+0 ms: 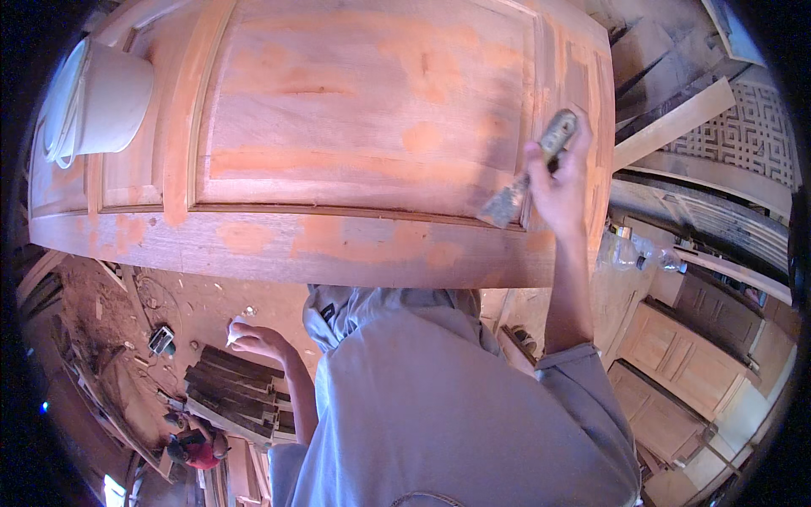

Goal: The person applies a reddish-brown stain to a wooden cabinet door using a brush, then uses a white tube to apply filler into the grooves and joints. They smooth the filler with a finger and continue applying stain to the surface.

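Note:
My right hand point(564, 182) is closed round the handle of a putty knife point(507, 203), whose wide, smeared blade points down and left. The blade is at the lower right corner of a recessed panel in a large wooden door point(338, 127), beside the moulding. Orange filler patches point(363, 241) cover parts of the door's panels and rails. Out over the floor, left of my body and apart from the door, my left hand point(260, 340) has its fingers drawn together on a small whitish piece, too small to name.
A white bucket point(114, 100) stands on the door's left end. Clear plastic bottles point(629, 253) lie right of the door, near more panelled doors point(680, 355). Stacked dark boards point(232, 389) lie on the floor at lower left, near a person in red point(201, 455).

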Available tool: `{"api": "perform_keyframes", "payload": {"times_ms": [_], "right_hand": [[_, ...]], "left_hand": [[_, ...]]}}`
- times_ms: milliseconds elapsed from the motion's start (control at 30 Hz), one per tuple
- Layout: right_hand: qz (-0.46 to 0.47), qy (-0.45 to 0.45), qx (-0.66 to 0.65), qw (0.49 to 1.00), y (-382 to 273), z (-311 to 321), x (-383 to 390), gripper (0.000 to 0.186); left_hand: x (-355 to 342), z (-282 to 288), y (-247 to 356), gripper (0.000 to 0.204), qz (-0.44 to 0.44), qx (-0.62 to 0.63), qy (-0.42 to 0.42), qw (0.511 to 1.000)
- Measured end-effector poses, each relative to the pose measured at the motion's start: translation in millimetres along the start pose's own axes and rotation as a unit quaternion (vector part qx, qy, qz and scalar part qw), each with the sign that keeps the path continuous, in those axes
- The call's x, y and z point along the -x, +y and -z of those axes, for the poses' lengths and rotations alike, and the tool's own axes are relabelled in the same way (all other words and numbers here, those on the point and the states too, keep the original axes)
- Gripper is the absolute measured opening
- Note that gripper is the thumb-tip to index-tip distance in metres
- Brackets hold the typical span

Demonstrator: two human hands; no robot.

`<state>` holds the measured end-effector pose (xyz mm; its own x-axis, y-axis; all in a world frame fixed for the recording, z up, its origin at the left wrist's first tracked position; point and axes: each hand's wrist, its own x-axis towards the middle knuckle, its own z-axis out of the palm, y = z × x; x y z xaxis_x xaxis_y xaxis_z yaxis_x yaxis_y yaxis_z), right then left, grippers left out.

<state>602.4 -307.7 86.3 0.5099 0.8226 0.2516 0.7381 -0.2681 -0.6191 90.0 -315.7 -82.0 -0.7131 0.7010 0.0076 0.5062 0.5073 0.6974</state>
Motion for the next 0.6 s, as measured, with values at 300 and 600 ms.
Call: {"api": "perform_keyframes", "payload": {"times_ms": [300, 600], "right_hand": [[-0.051, -0.071, -0.056, 0.995, -32, -34, -8, 0.068], [-0.157, -0.175, -0.092, 0.968, -23, -27, -23, 0.064]], "left_hand": [[-15, -5, -20, 0.061, 0.011, 0.074, 0.050, 0.996], [-65, -13, 9, 0.064, 0.029, 0.053, 0.028, 0.998]]}}
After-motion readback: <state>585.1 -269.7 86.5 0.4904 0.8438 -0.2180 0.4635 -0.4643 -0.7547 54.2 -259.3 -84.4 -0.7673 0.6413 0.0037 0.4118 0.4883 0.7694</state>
